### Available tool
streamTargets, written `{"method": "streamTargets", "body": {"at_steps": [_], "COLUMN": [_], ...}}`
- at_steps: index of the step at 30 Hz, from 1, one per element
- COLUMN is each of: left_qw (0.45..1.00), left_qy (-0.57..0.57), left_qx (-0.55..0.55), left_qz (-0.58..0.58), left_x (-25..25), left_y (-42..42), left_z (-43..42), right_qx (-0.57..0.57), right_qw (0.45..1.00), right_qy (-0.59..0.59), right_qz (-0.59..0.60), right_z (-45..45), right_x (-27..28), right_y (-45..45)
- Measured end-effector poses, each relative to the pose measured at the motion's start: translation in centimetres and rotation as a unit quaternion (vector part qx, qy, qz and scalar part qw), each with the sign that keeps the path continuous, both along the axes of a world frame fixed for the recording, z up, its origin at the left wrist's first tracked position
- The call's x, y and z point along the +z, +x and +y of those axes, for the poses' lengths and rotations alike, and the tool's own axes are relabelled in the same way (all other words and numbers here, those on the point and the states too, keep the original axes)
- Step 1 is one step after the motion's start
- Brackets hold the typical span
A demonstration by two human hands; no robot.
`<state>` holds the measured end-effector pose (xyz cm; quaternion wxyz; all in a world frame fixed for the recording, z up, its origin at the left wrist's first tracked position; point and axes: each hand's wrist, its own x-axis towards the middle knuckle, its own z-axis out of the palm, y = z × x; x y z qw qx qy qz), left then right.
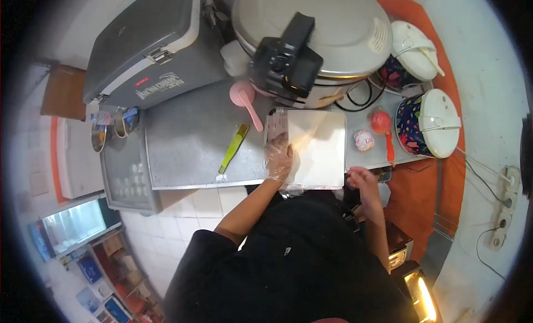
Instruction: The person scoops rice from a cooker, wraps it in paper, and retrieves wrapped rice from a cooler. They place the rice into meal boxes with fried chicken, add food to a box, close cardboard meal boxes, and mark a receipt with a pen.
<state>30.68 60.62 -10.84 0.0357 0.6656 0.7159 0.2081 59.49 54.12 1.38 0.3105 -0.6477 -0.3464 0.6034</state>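
Note:
A stack of white paper sheets (319,151) lies at the front edge of the metal counter, with a printed strip along its left side. My left hand (279,157), in a clear plastic glove, rests on the left part of the stack with its fingers extended. Beyond the stack's front right corner is my right hand (363,181), its fingers curled together. Whether anything small sits in those fingers is hidden. Left of the sheets lie a green-handled utensil (234,149) and a pink scoop (244,98).
A large rice cooker (313,28) with a black handle stands behind the sheets. A grey cooler box (147,56) is at back left. On the right are a red round object (380,122), a small wrapped ball (363,140) and a patterned container (413,123) with a white lid.

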Motion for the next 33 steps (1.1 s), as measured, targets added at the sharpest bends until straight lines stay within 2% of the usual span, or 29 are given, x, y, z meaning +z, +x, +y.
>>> {"method": "streamTargets", "body": {"at_steps": [1,2,5,7,8,10,11,13,14,17,18,19,20,21,23,24,25,26,27,29,31,33], "left_qw": [0.996,0.994,0.985,0.975,0.976,0.968,0.938,0.904,0.917,0.927,0.943,0.934,0.920,0.949,0.948,0.950,0.971,0.960,0.962,0.981,0.988,0.992], "left_qy": [0.070,0.066,0.083,0.071,0.071,0.073,0.016,-0.067,-0.093,-0.149,-0.127,-0.147,-0.134,-0.155,-0.212,-0.214,-0.106,0.008,0.008,0.087,0.074,0.009], "left_qx": [-0.040,-0.080,-0.147,-0.173,-0.168,-0.073,-0.012,0.063,0.076,0.160,0.178,0.212,0.202,0.183,0.195,0.179,0.216,0.251,0.245,0.155,0.053,-0.050], "left_qz": [-0.034,0.013,0.018,-0.124,-0.121,-0.229,-0.345,-0.418,-0.380,-0.305,-0.253,-0.246,-0.309,-0.203,-0.136,-0.139,-0.006,0.124,0.117,0.081,-0.126,-0.118], "left_x": [0.2,0.6,1.6,2.4,2.9,6.5,5.2,8.5,13.4,14.4,12.6,13.4,11.3,10.3,4.7,3.3,2.4,1.7,2.0,5.7,9.5,7.4], "left_y": [0.0,0.5,1.4,1.7,1.6,0.8,-0.9,-4.8,-6.7,-16.1,-20.4,-22.3,-25.6,-27.9,-33.1,-32.9,-32.6,-32.0,-30.1,-23.1,-14.2,-6.5], "left_z": [-0.9,-1.7,-2.3,-2.7,-2.7,-2.2,-2.5,-2.3,-1.5,-1.2,-1.5,-0.9,-0.6,0.2,1.6,1.8,2.1,2.8,3.4,3.6,3.8,4.5], "right_qx": [0.014,0.021,0.008,0.022,0.032,0.037,0.040,0.008,0.003,-0.010,-0.008,-0.013,-0.039,-0.043,-0.060,-0.104,-0.141,-0.149,-0.163,-0.176,-0.096,-0.085], "right_qw": [1.000,1.000,1.000,1.000,0.999,0.999,0.999,1.000,1.000,1.000,0.999,0.998,0.997,0.997,0.993,0.962,0.908,0.904,0.890,0.874,0.802,0.819], "right_qy": [0.011,0.009,0.015,0.013,0.015,0.028,0.030,0.008,0.011,0.014,0.029,0.047,0.053,0.061,0.067,0.147,0.221,0.221,0.228,0.231,0.345,0.324], "right_qz": [-0.008,-0.012,-0.010,0.007,0.002,0.002,0.006,0.027,0.025,0.019,0.035,0.045,0.028,-0.019,-0.074,-0.203,-0.327,-0.334,-0.360,-0.389,-0.477,-0.466], "right_z": [1.1,2.0,4.5,5.6,6.1,6.6,6.8,6.9,6.8,6.2,6.1,5.9,5.8,6.2,7.0,7.5,8.1,8.9,9.7,11.8,14.3,16.1], "right_x": [-0.1,-0.7,-0.6,-0.4,-0.5,-0.6,-0.6,0.2,0.3,-0.7,-1.6,-2.3,-2.7,-3.1,-5.9,-8.5,-9.7,-9.1,-8.1,-7.2,-7.2,-5.7], "right_y": [1.2,2.5,4.5,4.9,5.3,5.3,5.0,4.5,4.4,4.4,4.4,5.0,5.7,6.1,7.7,8.6,9.2,9.4,9.1,9.0,9.2,7.7]}}
